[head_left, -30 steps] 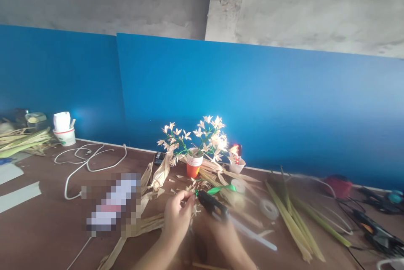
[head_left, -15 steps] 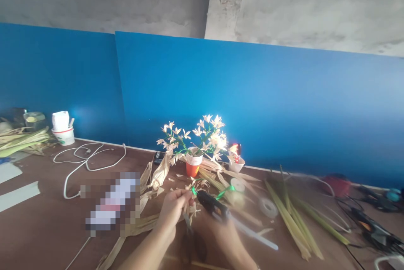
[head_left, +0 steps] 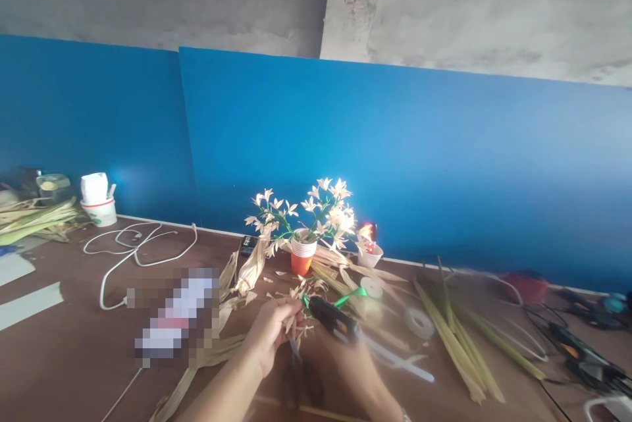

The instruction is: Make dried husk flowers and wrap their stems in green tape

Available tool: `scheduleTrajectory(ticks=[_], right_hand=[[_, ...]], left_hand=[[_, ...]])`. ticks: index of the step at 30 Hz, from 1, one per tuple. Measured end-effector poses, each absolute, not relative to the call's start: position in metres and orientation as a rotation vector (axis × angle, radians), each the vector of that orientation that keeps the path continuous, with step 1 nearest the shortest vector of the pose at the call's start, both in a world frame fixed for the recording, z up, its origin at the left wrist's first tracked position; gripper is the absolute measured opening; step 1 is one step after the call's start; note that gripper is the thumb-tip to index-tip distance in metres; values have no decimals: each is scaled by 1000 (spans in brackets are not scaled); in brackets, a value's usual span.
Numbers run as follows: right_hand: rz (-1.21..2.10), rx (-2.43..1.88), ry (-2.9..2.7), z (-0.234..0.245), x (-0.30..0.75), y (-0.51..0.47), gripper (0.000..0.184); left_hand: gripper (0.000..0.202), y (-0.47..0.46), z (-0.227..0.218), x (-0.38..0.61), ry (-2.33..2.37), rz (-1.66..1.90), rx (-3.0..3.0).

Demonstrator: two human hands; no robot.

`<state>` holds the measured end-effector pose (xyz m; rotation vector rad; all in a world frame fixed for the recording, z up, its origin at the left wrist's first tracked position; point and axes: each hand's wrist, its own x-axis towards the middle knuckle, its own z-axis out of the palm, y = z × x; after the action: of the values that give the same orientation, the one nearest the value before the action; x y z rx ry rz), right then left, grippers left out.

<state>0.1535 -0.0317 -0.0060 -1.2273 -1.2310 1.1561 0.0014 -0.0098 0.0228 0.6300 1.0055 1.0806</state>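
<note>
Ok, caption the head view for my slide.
Right hand holds a glue gun near the left hand, in front of cream flowers in stacked cups.

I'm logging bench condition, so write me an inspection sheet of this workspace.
Surface: brown tabletop, strewn with husk scraps.
Work items: black glue gun; green ribbon; pale flowers in an orange-and-white cup.
Clutter: dried husks left of the cup, long green leaves at right.
Grip: left hand pinches a green piece, mostly hidden; right hand, blurred, holds the glue gun.
Cables: white cable lies loosely looped at left.
Surroundings: blue partition, concrete wall behind.
</note>
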Motion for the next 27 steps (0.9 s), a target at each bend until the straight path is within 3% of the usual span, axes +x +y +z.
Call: scheduleTrajectory(ticks=[27], right_hand=[[1161,-1211,-1238,-2,154,-36,21]], left_hand=[[6,-9,24,1,1004,1074,589]])
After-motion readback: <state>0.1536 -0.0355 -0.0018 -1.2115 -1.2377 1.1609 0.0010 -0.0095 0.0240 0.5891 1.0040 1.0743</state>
